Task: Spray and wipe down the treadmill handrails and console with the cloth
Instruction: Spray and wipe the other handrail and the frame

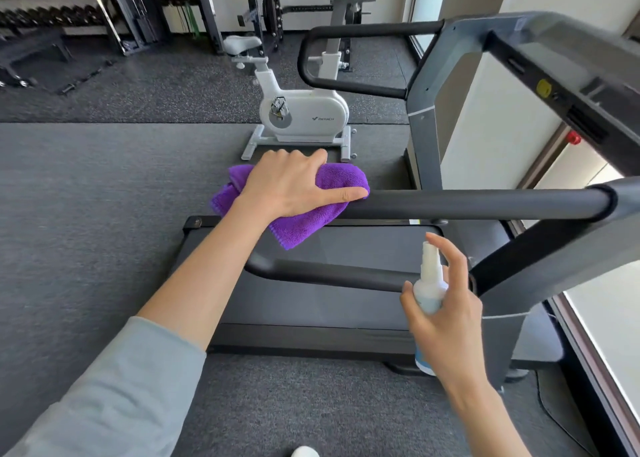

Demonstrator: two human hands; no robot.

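Left hand (291, 182) presses the purple cloth (298, 207) around the near handrail's (467, 203) end; right hand (450, 314) grips the spray bottle (431, 283), forefinger over the nozzle. Wiping looks underway; next, slide the cloth along toward the console (571, 75).

Grey gym floor (86, 179) carries treadmill (311, 318) and white exercise bike (301, 113).

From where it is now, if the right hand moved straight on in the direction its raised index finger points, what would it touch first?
Probably the upper black padded handrail. The right hand grips the small white spray bottle, its index finger raised over the nozzle and pointing up-frame toward that bar. Depth is unclear, so the lower black rail might come first.
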